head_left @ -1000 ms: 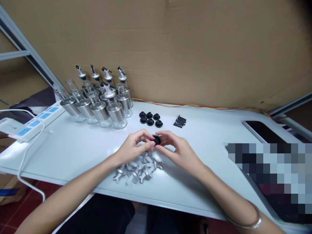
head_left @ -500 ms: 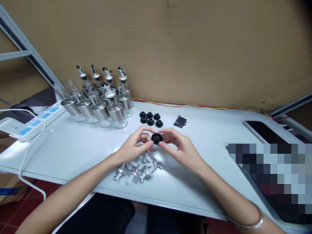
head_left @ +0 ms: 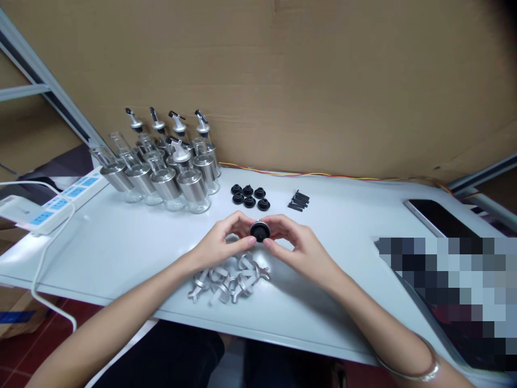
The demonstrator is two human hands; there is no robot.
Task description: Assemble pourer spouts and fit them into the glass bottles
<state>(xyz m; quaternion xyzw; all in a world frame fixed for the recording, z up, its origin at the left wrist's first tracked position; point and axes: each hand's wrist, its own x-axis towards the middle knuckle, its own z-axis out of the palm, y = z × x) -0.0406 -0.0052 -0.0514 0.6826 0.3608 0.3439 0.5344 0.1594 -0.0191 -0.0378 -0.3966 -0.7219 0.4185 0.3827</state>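
My left hand and my right hand meet over the middle of the white table. Between their fingertips they pinch one round black stopper set in a silver ring, held just above the tabletop. Directly below my hands lies a pile of silver metal spout collars. Behind my hands sit several loose black rubber stoppers and a small bundle of black tubes.
Several glass and steel oil bottles, some with pourer tops, stand at the back left. A white power strip with its cable lies at the far left. A dark phone lies at the right, cardboard behind.
The stopper piece has turned slightly between my fingertips and my hands have closed in a little around it. Everything else on the table is unmoved.
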